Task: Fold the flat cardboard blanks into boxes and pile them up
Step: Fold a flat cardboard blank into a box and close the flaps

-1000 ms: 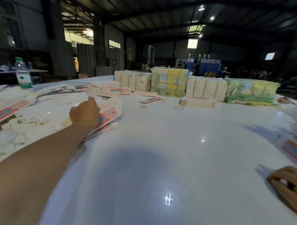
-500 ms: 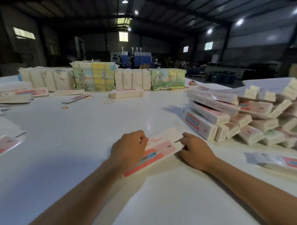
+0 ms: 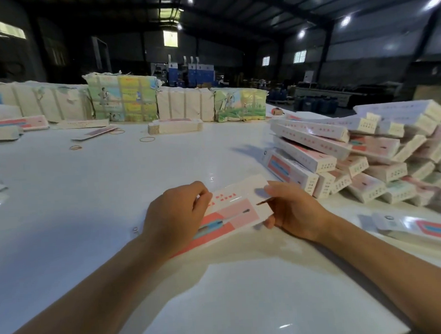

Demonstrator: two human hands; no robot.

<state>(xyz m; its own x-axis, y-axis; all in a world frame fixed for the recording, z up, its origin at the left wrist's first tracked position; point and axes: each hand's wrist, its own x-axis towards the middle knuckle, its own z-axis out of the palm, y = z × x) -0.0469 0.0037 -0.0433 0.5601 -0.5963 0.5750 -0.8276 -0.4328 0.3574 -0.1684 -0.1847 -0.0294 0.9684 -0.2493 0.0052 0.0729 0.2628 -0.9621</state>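
Lying on the right side of the white table (image 3: 89,197), a pile of folded boxes (image 3: 353,158) is taking much space; they are long, rectangular, made of thin printed cardboard, pink and cream, too many and too blurred for counting exactly. Nothing is standing between this pile and the hands. One more flat printed piece (image 3: 419,225) is lying alone near the right forearm.

At the far edge, four wrapped bundles (image 3: 123,98) are standing in a row, two pale and two with colourful pictures. In front of them a small stack of flat blanks (image 3: 174,126) is resting, and three rubber bands (image 3: 147,139) are lying loose on the glossy surface. More blanks are lying at the far left.

The left hand (image 3: 176,216) is grasping the flat cardboard blank (image 3: 231,209) with curled fingers, covering its left part. The right hand (image 3: 294,211) is pinching the blank's right end, the thumb under and the fingers above. The blank is being held just above the table, in front of the person, tilted a little, showing a pink panel with a blue and white drawing.
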